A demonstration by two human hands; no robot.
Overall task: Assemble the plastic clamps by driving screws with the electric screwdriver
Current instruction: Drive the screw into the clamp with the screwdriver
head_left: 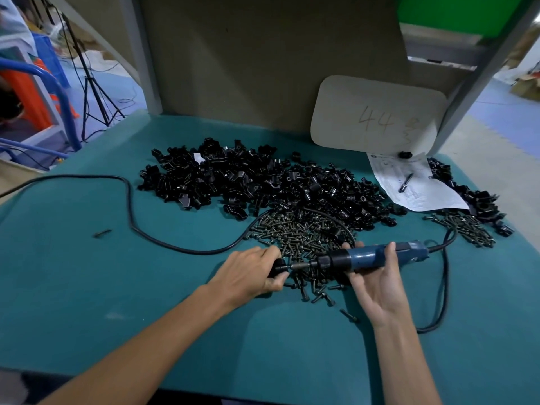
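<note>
The green table bears a pile of black clamps at 12 o'clock of the hands, screws just before it; the right hand grasps the electric screwdriver, its bit pointing to 9 o'clock at one clamp, which the left hand grips.

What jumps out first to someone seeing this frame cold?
A big heap of black plastic clamps sprawls across the middle of the teal table. Before it, the right hand holds the blue electric screwdriver, bit against a clamp gripped by the left hand, beside the screw pile.
</note>
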